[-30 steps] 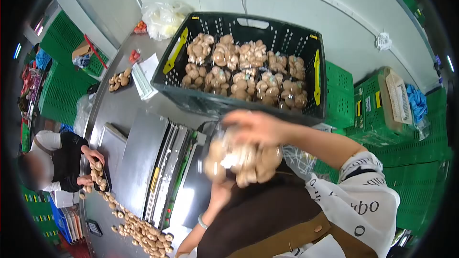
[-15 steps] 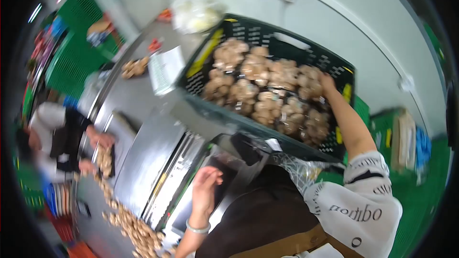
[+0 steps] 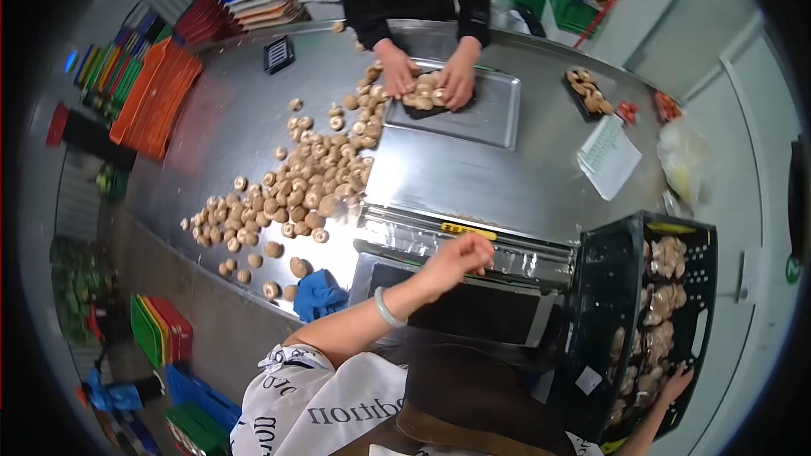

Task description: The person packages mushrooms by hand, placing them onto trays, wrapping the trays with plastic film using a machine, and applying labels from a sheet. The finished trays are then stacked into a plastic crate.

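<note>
The person is wearing a white shirt [image 3: 355,393] at seven o'clock, its short sleeve [image 3: 279,390] showing scattered black lettering and a narrow dark band near the hem. A dark brown apron [image 3: 481,393] is covering the front toward five o'clock, with a lighter brown strip [image 3: 448,431] crossing it at six. A pale, smooth bangle [image 3: 389,307] is circling the left hand's [image 3: 461,258] wrist.

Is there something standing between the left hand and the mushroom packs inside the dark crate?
Yes, the side wall of the dark crate stands between the left hand and the mushroom packs; the crate's top looks open.
</note>
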{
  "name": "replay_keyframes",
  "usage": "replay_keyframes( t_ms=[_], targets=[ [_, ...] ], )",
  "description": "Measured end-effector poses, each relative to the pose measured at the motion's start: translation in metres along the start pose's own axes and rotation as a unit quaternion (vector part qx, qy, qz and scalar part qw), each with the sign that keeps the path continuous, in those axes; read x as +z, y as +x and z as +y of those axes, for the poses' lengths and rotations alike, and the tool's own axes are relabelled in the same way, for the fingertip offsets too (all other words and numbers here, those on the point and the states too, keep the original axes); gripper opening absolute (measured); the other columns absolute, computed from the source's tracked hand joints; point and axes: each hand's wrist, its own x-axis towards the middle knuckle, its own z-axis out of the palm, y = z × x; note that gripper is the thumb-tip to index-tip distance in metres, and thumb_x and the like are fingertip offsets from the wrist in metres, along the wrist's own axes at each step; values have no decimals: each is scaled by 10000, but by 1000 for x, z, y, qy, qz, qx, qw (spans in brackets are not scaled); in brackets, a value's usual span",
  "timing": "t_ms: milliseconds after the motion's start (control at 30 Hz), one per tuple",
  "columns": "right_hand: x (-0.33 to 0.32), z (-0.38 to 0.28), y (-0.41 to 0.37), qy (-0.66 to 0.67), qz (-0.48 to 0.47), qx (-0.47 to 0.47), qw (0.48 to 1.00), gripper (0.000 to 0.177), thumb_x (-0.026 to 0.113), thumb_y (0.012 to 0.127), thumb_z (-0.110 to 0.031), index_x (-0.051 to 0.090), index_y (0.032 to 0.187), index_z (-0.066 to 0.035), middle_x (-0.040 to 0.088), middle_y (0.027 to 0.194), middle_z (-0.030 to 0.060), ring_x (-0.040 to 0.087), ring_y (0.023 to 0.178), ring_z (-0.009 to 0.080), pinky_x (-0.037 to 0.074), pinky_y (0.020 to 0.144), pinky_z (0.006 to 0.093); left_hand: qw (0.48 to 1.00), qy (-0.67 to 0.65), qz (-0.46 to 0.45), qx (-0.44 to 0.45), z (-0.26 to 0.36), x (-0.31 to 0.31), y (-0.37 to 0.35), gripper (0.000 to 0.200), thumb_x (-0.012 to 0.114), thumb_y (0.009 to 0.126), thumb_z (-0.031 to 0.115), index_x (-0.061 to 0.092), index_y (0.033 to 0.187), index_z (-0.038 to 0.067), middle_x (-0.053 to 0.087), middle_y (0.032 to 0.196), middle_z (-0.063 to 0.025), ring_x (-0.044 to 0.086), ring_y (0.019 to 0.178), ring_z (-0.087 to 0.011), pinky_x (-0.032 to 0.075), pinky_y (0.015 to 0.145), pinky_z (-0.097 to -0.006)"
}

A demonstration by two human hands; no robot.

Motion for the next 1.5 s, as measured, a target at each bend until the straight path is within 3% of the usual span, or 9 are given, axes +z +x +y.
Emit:
replay_keyframes(
  t_ms=[33, 100, 167, 267, 400, 667, 1067, 1300, 1500],
  targets=[
    [-11, -56, -3, 39, 82, -3, 996, 443, 517, 962, -247, 487, 1287, 53, 530, 1265, 229, 511, 1161, 347, 384, 1007, 385, 999, 8, 36, 27, 11, -15, 4, 114, 559, 938, 135, 575, 1017, 54, 619, 900, -23, 568, 778, -101, 469, 742, -245],
    [-13, -137, -4, 292, 69, -66, 952, 414, 524, 960, -201, 481, 1295, 39, 537, 1256, 188, 524, 1143, 293, 384, 1001, 359, 988, 38, 140, 56, 35, -47, 5, 123, 565, 926, 155, 574, 1008, 65, 624, 874, -25, 566, 764, -107, 471, 742, -257],
    [-42, -280, -43, 292, 13, -167, 942, 370, 522, 961, -160, 491, 1290, 7, 537, 1258, 128, 519, 1135, 214, 394, 977, 326, 969, 40, 220, 108, 48, -87, 13, 162, 569, 915, 152, 581, 1048, 62, 626, 887, -27, 559, 753, -103, 463, 724, -254],
    [-51, -435, -94, 304, -86, -360, 878, 383, 592, 844, -29, 540, 1222, 10, 564, 1219, 129, 530, 1132, 250, 384, 998, 349, 931, 83, 297, 194, 79, -136, 32, 235, 546, 912, 136, 575, 1106, 7, 626, 943, -45, 552, 772, -106, 449, 708, -244],
    [4, -570, -119, 254, -241, -555, 754, 343, 638, 843, -150, 559, 1150, -19, 524, 1278, 152, 467, 1224, 319, 356, 1037, 395, 904, 148, 321, 239, 96, -202, 93, 321, 575, 922, 157, 533, 1204, 10, 583, 1021, -43, 565, 842, -129, 464, 738, -264],
    [147, -765, -111, 362, -423, -388, 734, 372, 594, 914, -296, 562, 1159, -19, 594, 1155, 182, 608, 1034, 250, 453, 891, 327, 899, 278, 306, 146, 106, -265, 189, 665, 704, 836, 217, 380, 1348, -58, 524, 1238, -192, 586, 985, -219, 474, 839, -323],
    [219, -837, -105, 448, -450, -276, 722, 654, 633, 873, -407, 439, 1311, 38, 567, 1215, 224, 570, 1111, 274, 434, 933, 329, 909, 319, 253, 95, 114, -266, 214, 871, 818, 711, 282, 358, 1366, -61, 503, 1277, -201, 566, 1012, -246, 487, 840, -335],
    [252, -863, -129, 364, -376, -419, 742, 805, 689, 793, -460, 374, 1379, -7, 412, 1374, 248, 404, 1276, 391, 334, 1063, 420, 822, 472, 286, 145, 107, -253, 253, 993, 872, 620, 341, 344, 1396, 19, 449, 1281, -249, 532, 1108, -330, 458, 942, -370],
    [222, -825, -142, 364, -319, -370, 793, 784, 699, 795, -453, 381, 1373, -30, 441, 1328, 213, 428, 1248, 369, 380, 1024, 427, 828, 488, 252, 109, 120, -221, 238, 915, 873, 616, 281, 396, 1377, 105, 418, 1270, -220, 508, 1140, -339, 449, 966, -385]
  ],
)
